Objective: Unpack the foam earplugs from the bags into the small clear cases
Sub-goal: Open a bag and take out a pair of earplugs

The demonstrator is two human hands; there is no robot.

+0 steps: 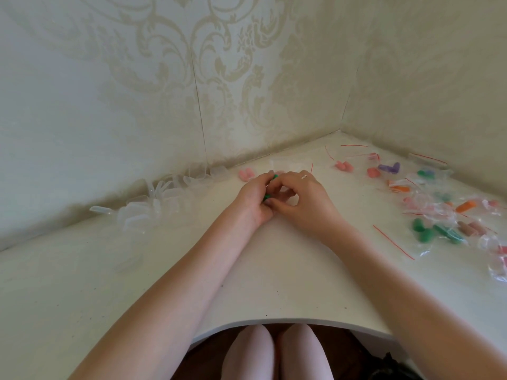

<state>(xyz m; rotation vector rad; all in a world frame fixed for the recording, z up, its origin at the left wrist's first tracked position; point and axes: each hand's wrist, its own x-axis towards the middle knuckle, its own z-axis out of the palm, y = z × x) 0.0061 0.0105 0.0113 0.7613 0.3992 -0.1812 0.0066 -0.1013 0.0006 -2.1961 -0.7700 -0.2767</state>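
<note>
Green earplugs pinched between left hand and right hand, both grips curled around them

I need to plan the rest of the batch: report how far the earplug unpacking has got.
Done: some bags are emptied; a loose pink pair lies on the table. Whether any case is filled, I cannot tell. In hand: the left hand and right hand curl their fingers round green earplugs. Left: a pile of bagged earplugs on the right, clear cases waiting on the left.
</note>
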